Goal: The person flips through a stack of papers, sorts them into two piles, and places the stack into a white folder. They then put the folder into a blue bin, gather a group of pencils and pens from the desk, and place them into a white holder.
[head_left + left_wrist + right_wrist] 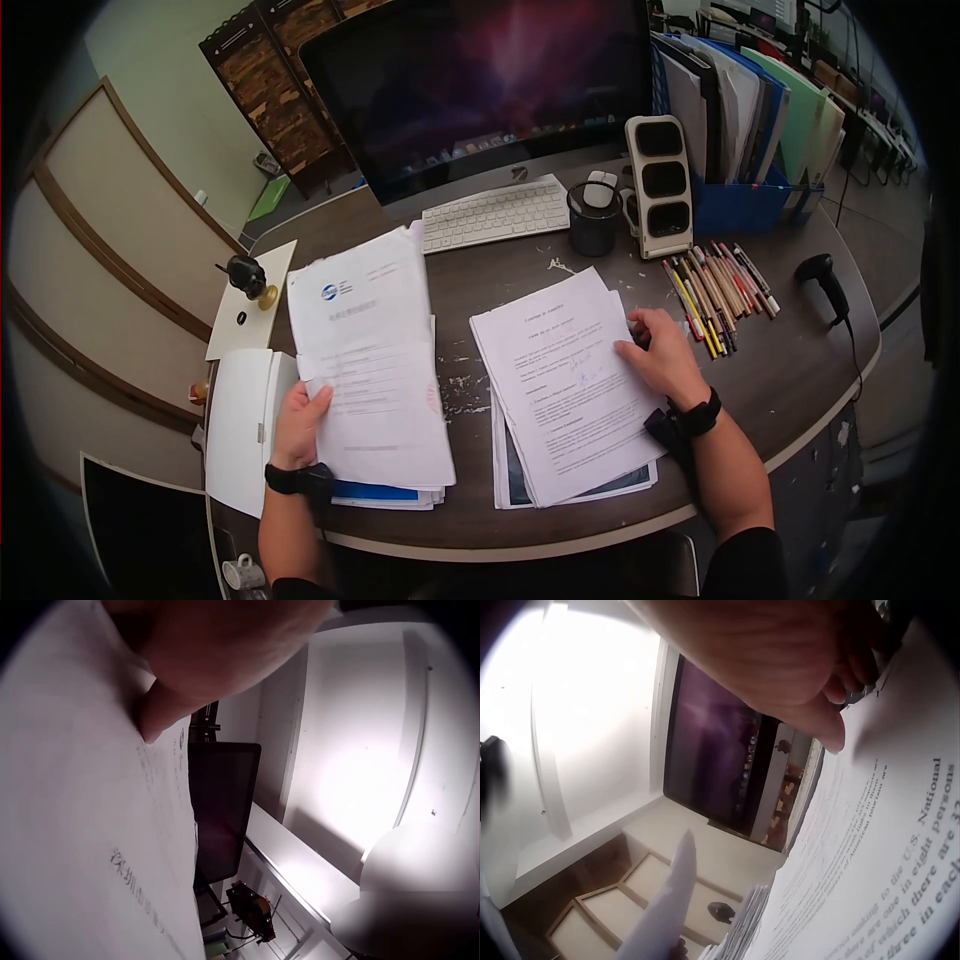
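Observation:
My left hand [298,425] grips a white printed document [375,390] by its left edge, thumb on top. The document bears a blue logo and is held over a stack of papers with a blue sheet [375,492] showing below. My right hand [665,360] pinches the right edge of a stapled-looking English document [560,400], its thumb on the printed face and fingers curled past the edge. Darker-covered papers [628,482] stick out underneath. In the right wrist view, the thumb [829,735] touches the text page [840,847].
Loose pencils [715,295] lie right of the papers, with a black handheld scanner [825,285] beyond. Behind stand a keyboard [497,213], a mesh cup [592,230], a beige holder [660,190], a blue file box [745,205] and a monitor [480,90]. A white case [240,435] sits left.

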A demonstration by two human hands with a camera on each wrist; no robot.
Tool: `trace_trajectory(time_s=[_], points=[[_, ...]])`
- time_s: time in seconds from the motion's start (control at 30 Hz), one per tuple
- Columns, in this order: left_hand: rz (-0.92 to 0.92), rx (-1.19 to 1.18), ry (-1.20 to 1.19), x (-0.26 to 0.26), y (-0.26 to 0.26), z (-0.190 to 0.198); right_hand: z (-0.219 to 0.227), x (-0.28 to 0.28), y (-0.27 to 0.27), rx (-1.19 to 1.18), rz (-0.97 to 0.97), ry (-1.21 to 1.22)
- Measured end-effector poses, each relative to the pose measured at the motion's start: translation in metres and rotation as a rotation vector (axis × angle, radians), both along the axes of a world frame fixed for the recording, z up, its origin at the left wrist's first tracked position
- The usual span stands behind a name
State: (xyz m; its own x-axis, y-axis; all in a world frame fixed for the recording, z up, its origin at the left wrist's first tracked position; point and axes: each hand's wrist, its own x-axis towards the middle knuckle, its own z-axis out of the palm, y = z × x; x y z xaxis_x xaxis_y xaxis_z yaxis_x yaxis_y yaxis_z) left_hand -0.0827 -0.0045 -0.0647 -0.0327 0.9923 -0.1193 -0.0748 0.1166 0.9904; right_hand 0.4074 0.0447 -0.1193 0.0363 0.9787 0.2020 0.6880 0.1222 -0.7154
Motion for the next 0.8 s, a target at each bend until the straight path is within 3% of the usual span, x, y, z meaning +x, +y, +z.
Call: trace_trajectory(time_s=[0.2,0.8], points=[[0.031,-0.112,0.139,-0.041,-0.018,-0.004,0.004,-0.002,-0.002,-0.152,-0.008,0.019],[-0.013,-0.152,0.410,-0.036,-0.020,0.000,0.009,0.003,-0.002,-0.202,-0.017,-0.057]])
